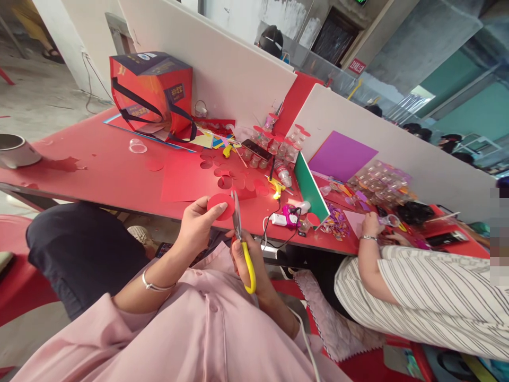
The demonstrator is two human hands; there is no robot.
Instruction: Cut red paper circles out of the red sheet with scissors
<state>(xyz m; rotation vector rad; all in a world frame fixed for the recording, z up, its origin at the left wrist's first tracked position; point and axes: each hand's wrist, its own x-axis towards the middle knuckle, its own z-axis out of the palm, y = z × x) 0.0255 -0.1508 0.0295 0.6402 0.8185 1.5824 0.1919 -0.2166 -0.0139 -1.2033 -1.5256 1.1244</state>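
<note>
Hands [198, 223] hold a flat, round red disc [221, 201] and yellow-handled scissors [237, 220].

Red sign [357, 66], between one and two o'clock: white capitals we cannot surely read. Red bag [152, 95], between ten and eleven: yellow lettering, illegible to us.

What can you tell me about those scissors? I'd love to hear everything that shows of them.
The scissors have slim, shiny blades that look like metal and a bright yellow handle that looks like plastic; the rest of the grip is partly hidden by the right hand holding it. The blades point away from the person, beside the right-hand edge of the red disc in the left hand. Whether they touch or cut it, I can't tell.
</note>
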